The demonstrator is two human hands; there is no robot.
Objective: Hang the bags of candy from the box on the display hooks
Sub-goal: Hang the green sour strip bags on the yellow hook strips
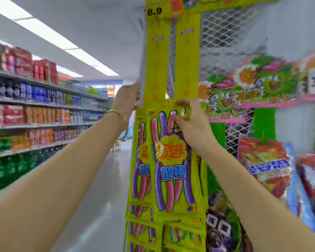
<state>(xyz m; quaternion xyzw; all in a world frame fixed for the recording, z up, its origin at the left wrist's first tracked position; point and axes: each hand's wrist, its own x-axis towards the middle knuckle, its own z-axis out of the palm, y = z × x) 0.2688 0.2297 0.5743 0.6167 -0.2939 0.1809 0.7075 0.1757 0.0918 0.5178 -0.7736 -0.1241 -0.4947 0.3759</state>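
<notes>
A yellow candy bag printed with pink and purple sticks hangs against two yellow hanging strips on a wire mesh display end. My right hand pinches the bag's top right corner. My left hand, with a gold bangle on the wrist, holds the left edge of the strip at the bag's top left corner. A second identical bag sits partly behind the first, on its left. More yellow bags hang below. The hooks are hidden and the box is out of view.
A white wire mesh panel backs the strips. Bright snack bags and a pink and green shelf header crowd the right. Drink shelves line the aisle's left side, with shiny floor between. A yellow 8.9 price tag tops the strip.
</notes>
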